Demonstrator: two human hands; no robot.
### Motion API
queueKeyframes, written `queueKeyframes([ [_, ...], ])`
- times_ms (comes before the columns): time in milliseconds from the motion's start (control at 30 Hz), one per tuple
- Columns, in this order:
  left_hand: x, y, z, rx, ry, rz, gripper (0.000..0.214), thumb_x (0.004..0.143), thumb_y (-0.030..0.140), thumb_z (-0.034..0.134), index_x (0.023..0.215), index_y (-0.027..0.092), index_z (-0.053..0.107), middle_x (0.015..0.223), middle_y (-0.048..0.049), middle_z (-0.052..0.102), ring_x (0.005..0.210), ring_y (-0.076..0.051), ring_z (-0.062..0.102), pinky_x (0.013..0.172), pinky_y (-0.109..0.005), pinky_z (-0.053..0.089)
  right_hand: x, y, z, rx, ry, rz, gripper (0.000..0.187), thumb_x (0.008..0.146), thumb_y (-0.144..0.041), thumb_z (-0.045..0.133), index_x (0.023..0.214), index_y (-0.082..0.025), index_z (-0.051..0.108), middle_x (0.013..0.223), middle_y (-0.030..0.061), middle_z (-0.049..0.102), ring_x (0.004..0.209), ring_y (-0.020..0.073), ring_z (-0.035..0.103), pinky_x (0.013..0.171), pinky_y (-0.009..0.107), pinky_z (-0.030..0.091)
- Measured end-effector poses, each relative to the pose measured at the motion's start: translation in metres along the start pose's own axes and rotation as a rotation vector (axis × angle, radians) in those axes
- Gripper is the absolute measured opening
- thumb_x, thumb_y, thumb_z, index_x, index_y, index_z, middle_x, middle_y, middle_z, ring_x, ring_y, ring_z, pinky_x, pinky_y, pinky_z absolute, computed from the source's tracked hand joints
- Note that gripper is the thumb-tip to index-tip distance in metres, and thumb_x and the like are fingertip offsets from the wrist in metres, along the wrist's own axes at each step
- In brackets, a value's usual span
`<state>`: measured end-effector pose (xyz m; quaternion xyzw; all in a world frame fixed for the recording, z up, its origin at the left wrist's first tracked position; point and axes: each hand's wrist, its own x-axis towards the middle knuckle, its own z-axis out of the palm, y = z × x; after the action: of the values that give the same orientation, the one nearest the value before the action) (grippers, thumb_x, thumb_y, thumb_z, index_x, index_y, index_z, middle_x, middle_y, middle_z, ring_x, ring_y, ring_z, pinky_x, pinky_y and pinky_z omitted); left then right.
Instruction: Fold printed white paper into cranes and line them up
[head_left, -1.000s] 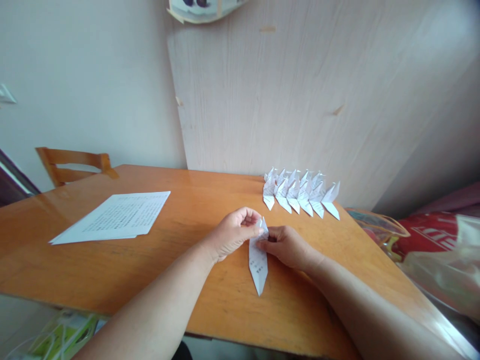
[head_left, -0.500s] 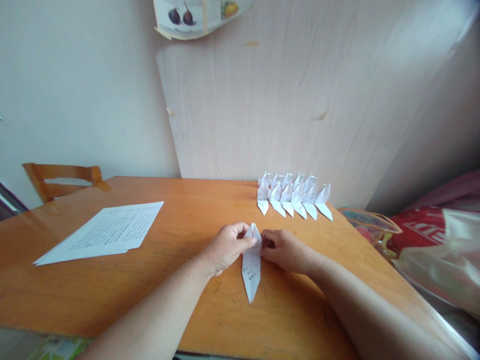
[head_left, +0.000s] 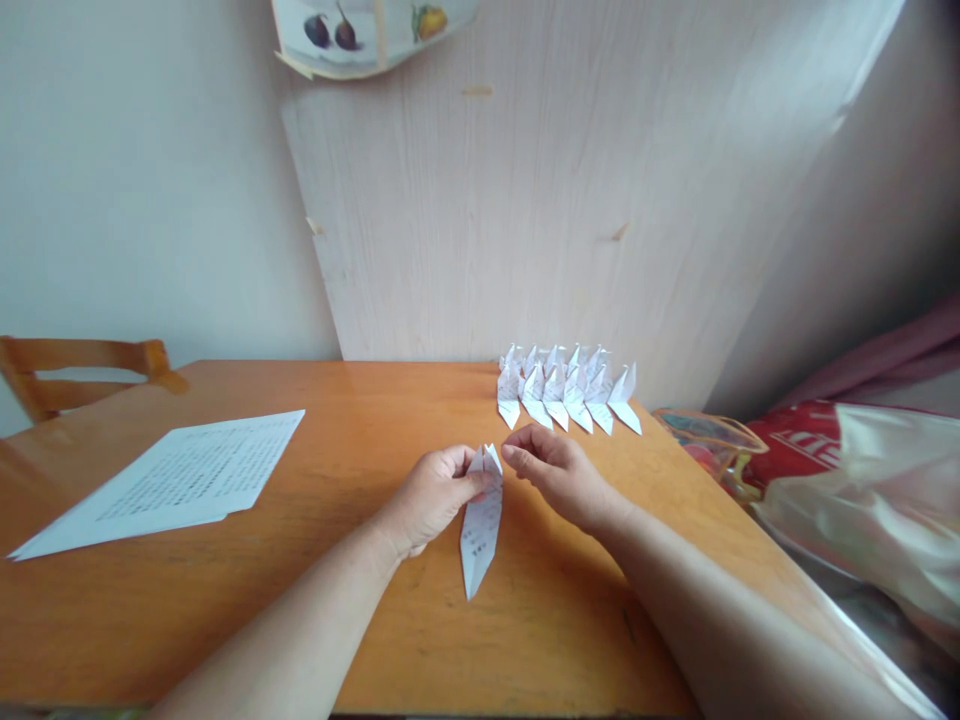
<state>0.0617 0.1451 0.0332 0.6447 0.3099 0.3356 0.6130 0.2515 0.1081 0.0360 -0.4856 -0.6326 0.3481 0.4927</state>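
Observation:
A narrow folded paper piece (head_left: 480,525) with printed characters stands out below my left hand (head_left: 435,495), its lower end tapering to a point. The thumb of that hand presses on its front near the top, with the fingers behind. My right hand (head_left: 559,475) is closed in a pinch at the paper's upper right tip, thumb and forefinger together. A small notch shows between the two points at the paper's top. Behind the hands, several similar folded paper pieces (head_left: 555,390) stand in two rows near the table's far edge.
Printed sheets (head_left: 187,475) lie stacked on the left of the wooden table (head_left: 352,430). A wooden chair (head_left: 82,355) is beyond the left edge. Plastic bags (head_left: 892,500) and a red package (head_left: 799,440) sit past the right edge. A wall panel rises behind.
My right hand has moved up from the paper's right side to its top tip. The left hand keeps its hold. The whole view has shifted a little to the right.

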Motion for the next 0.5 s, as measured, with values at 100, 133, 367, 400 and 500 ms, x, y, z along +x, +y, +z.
queueKeyframes([
  [100, 0.002, -0.002, -0.001, 0.023, 0.009, 0.004, 0.033, 0.081, 0.045, 0.074, 0.081, 0.015, 0.061, 0.077, 0.0006, 0.056, 0.075, -0.014, 0.051, 0.072, -0.027, 0.042, -0.001, 0.004, 0.003, -0.022, -0.047, 0.014, 0.025, 0.086, -0.042, 0.067, 0.091, -0.018, 0.064, 0.080, 0.0015, 0.063, 0.072, 0.0141, 0.055, 0.065, 0.026, 0.043],
  [133, 0.002, -0.003, -0.002, 0.028, 0.010, 0.007, 0.032, 0.081, 0.044, 0.074, 0.081, 0.015, 0.061, 0.078, 0.0004, 0.056, 0.075, -0.014, 0.052, 0.072, -0.027, 0.043, -0.001, 0.006, 0.004, -0.043, -0.064, 0.023, 0.024, 0.085, -0.041, 0.069, 0.091, -0.018, 0.064, 0.080, 0.0015, 0.064, 0.071, 0.0140, 0.055, 0.064, 0.026, 0.043],
  [367, 0.003, -0.004, -0.002, 0.018, 0.027, 0.027, 0.019, 0.079, 0.028, 0.073, 0.082, 0.016, 0.059, 0.077, 0.0018, 0.057, 0.076, -0.014, 0.054, 0.072, -0.026, 0.045, -0.003, 0.012, 0.012, -0.141, -0.079, -0.036, 0.017, 0.088, -0.033, 0.062, 0.079, -0.019, 0.064, 0.075, -0.0006, 0.062, 0.070, 0.0133, 0.055, 0.062, 0.024, 0.041],
  [400, 0.002, -0.004, -0.001, 0.006, 0.026, 0.026, 0.018, 0.079, 0.026, 0.073, 0.082, 0.017, 0.058, 0.077, 0.0021, 0.056, 0.076, -0.014, 0.054, 0.072, -0.026, 0.045, -0.003, 0.012, 0.012, -0.142, -0.079, -0.036, 0.017, 0.088, -0.033, 0.062, 0.078, -0.019, 0.064, 0.074, -0.0011, 0.061, 0.069, 0.0130, 0.054, 0.061, 0.024, 0.040],
  [500, 0.001, -0.002, -0.001, -0.012, 0.015, 0.022, 0.016, 0.080, 0.026, 0.071, 0.082, 0.017, 0.057, 0.079, 0.0016, 0.057, 0.078, -0.014, 0.056, 0.074, -0.027, 0.047, -0.002, 0.013, 0.011, -0.144, -0.080, -0.021, 0.018, 0.088, -0.033, 0.062, 0.076, -0.018, 0.062, 0.070, -0.0024, 0.058, 0.066, 0.0120, 0.050, 0.059, 0.023, 0.038],
])
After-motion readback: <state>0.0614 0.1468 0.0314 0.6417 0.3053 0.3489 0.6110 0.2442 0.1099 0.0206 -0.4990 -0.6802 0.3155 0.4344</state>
